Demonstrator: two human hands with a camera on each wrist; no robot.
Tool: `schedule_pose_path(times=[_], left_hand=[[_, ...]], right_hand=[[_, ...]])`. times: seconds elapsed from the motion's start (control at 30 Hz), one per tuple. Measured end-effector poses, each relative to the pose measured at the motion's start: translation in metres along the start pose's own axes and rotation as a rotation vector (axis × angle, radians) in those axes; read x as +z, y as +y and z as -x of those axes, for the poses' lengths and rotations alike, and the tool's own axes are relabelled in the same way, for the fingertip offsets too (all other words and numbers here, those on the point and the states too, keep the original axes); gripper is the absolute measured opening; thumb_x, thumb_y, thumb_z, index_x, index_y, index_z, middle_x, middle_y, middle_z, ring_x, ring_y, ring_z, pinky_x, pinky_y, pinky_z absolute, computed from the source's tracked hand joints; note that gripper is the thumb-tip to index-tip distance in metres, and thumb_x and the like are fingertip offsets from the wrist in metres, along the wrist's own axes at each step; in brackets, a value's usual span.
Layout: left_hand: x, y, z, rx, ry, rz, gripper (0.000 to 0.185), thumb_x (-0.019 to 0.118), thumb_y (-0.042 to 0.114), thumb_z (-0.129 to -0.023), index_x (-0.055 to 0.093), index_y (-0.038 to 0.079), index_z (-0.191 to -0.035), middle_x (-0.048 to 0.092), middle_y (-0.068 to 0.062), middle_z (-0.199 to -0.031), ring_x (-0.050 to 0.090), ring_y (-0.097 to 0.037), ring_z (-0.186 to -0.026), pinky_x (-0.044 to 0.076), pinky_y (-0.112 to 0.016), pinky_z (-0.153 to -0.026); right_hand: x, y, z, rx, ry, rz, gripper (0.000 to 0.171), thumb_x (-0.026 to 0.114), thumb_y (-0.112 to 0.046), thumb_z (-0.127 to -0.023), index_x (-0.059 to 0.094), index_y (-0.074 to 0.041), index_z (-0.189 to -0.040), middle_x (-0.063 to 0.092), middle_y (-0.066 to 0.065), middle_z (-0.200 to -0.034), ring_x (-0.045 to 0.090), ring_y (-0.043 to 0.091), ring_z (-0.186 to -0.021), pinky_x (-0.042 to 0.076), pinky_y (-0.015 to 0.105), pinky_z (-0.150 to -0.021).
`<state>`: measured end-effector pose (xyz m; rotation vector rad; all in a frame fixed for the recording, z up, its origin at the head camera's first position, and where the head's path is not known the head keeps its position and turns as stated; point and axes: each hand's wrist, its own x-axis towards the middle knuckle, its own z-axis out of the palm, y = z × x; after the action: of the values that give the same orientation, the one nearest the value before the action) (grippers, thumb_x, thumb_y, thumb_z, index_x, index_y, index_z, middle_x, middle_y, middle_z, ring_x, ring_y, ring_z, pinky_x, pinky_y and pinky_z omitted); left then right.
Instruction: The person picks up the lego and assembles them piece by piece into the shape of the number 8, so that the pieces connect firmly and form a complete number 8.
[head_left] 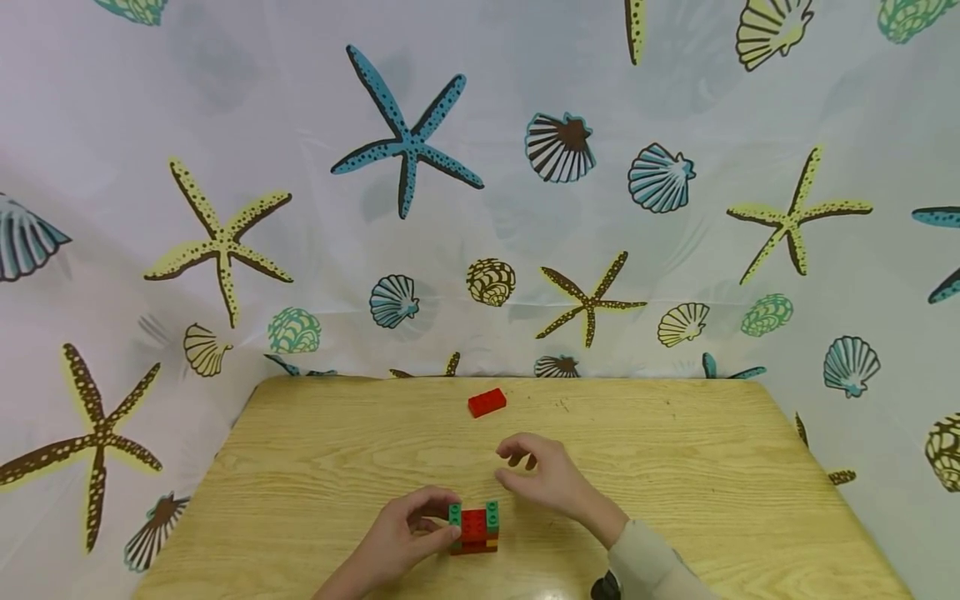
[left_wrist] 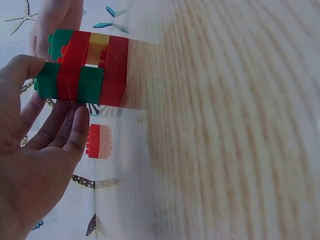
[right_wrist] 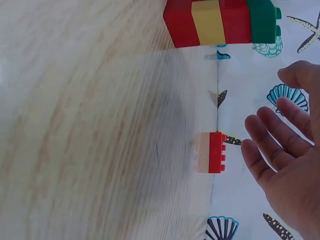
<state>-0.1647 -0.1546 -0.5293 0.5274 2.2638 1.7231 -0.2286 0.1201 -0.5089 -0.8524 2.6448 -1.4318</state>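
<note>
**Inspector:** Position of the block stack (head_left: 474, 530)?

**Assistant:** On the table (head_left: 315, 467), at its near edge, about centre. Red layers with a yellow band low down and green bricks on top at the left and right corners. It stands upright on the wood.

**Inspector:** Left hand (head_left: 397, 537)?

**Assistant:** Against the stack's left side. The thumb and a fingertip touch the left green brick; the head view shows the fingers curled in around that corner, so I judge this grip to be pinching the stack. The left wrist view agrees: the thumb lies on the green brick, the remaining fingers (left_wrist: 60, 135) spread loosely beneath.

**Inspector:** Right hand (head_left: 543, 475)?

**Assistant:** Released, holding nothing. It hovers above the table, just beyond and to the right of the stack, fingers loosely bent and apart. No contact with any brick.

**Inspector:** The loose red brick (head_left: 487, 402)?

**Assistant:** Alone near the far edge, well apart from the stack. It lies ahead of the right hand and slightly to its left; its long axis runs roughly left to right, a little skewed. The right hand is plainly the nearer of the two. The right wrist view shows the same: brick (right_wrist: 212, 152) beyond the open fingertips, a clear gap between.
</note>
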Motion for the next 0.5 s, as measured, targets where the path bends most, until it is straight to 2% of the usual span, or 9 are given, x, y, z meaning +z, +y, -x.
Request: schedule_pose_path(times=[0.17, 0.27, 0.5], left_hand=[[-0.001, 0.001, 0.000, -0.008, 0.002, -0.002, 0.040, 0.075, 0.021, -0.100, 0.066, -0.001, -0.132, 0.069, -0.018, -0.129, 0.068, -0.019, -0.114, 0.057, -0.022, -0.089], [-0.001, 0.002, 0.000, -0.006, 0.004, -0.002, 0.041, 0.075, 0.021, -0.100, 0.066, -0.001, -0.132, 0.069, -0.018, -0.129, 0.068, -0.020, -0.114, 0.057, -0.021, -0.089], [-0.001, 0.000, 0.000, 0.012, -0.004, 0.003, 0.041, 0.075, 0.020, -0.100, 0.065, -0.002, -0.132, 0.068, -0.023, -0.130, 0.068, -0.016, -0.113, 0.057, -0.021, -0.090]], right_hand=[[-0.001, 0.005, -0.008, 0.000, 0.029, 0.025, 0.024, 0.074, -0.023, -0.098, 0.071, -0.014, -0.121, 0.074, 0.012, -0.117, 0.069, 0.024, -0.100, 0.054, 0.032, -0.084], [-0.001, 0.009, -0.013, 0.004, 0.035, 0.032, 0.026, 0.073, -0.022, -0.099, 0.070, -0.013, -0.123, 0.074, 0.013, -0.119, 0.069, 0.027, -0.101, 0.055, 0.036, -0.084], [0.000, 0.019, -0.024, 0.034, 0.055, 0.063, 0.028, 0.074, -0.020, -0.097, 0.070, -0.011, -0.124, 0.073, 0.015, -0.120, 0.069, 0.027, -0.101, 0.057, 0.038, -0.085]])
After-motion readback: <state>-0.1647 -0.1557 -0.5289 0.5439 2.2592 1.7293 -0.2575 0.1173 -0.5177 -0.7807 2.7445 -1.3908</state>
